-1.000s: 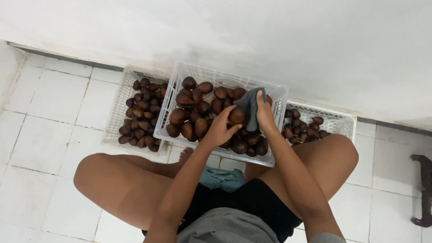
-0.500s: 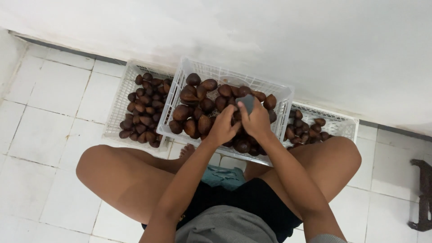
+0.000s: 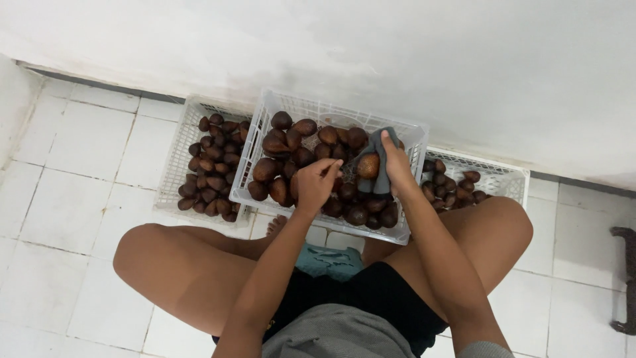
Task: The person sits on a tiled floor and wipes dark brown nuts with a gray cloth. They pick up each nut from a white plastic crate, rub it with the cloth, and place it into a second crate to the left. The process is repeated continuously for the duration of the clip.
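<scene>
Three white plastic crates stand on the tiled floor — the middle crate (image 3: pixel 271 113) lies directly under both hands, a second crate (image 3: pixel 173 159) sits out beyond the left hand (image 3: pixel 317 184), and a third crate (image 3: pixel 507 178) sits beyond the right hand (image 3: pixel 396 166). One grey cloth (image 3: pixel 383 178) is in the right hand, wrapped about one brown scaly fruit (image 3: pixel 368 166). Two hands are in view. The loose fruits (image 3: pixel 281 120) are too many and too heaped to count exactly — some dozens under the hands, a couple of dozen past the left, over a dozen showing past the right.
</scene>
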